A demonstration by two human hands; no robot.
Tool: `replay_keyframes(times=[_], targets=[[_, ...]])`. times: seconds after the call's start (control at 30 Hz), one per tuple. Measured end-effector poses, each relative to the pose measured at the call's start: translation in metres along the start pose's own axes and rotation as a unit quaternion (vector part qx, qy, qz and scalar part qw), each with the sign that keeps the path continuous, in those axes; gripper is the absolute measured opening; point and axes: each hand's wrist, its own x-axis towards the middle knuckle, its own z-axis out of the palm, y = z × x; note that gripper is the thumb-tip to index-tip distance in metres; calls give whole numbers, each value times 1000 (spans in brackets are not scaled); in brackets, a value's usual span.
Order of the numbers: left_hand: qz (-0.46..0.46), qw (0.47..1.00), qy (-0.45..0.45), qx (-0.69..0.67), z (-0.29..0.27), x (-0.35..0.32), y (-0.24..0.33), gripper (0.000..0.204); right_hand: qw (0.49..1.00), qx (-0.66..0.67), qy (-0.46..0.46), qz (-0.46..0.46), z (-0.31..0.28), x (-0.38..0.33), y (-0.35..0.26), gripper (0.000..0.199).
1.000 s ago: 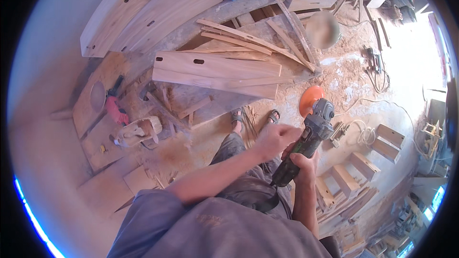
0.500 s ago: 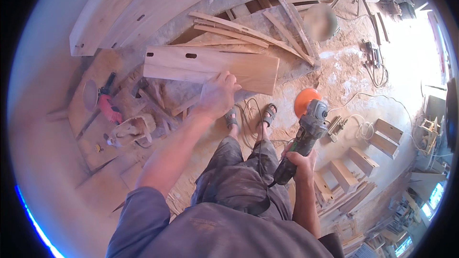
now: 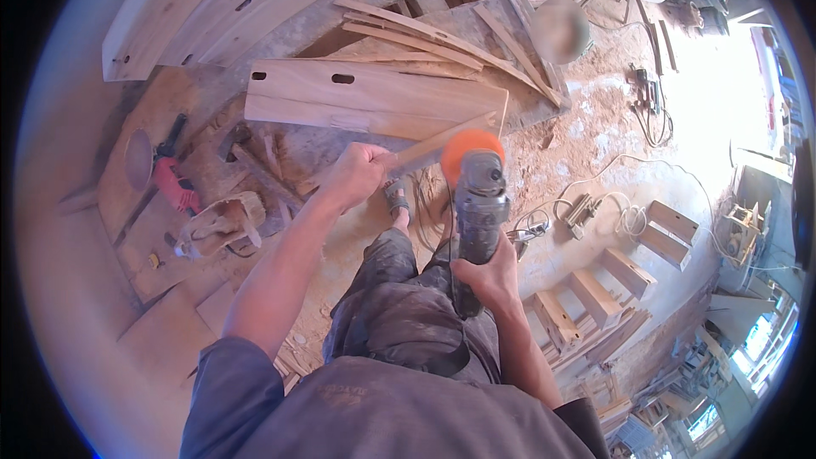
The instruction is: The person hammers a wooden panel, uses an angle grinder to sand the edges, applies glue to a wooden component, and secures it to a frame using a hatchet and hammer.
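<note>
A: How far along, going rightward?
B: The red angle grinder (image 3: 177, 185) lies unheld; the slotted board (image 3: 378, 98) has its two slots cut; the left hand (image 3: 359, 177) is curled tight around a narrow wooden strip (image 3: 429, 144), which slants up rightward in front of that board.
A: Is the strip finished?
B: Probably unfinished, I'd judge; the orange disc (image 3: 467, 143) sits at its far end, contact unclear; the right hand (image 3: 489, 274) is wrapped around the grey-and-black angle grinder (image 3: 482, 208).
A: Further right?
B: Angled wooden pieces (image 3: 597, 299) on the floor; neither of the hands touches them; whether they're finished, I cannot tell.
</note>
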Motion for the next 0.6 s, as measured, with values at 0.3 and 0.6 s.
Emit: replay_keyframes(times=[0.3,0.6], targets=[[43,998,15,40,2,3,-9,38,999,-5,11,36,1,10,-19,53],[26,1000,5,15,3,10,-18,37,999,-14,-16,29,8,11,-10,46]])
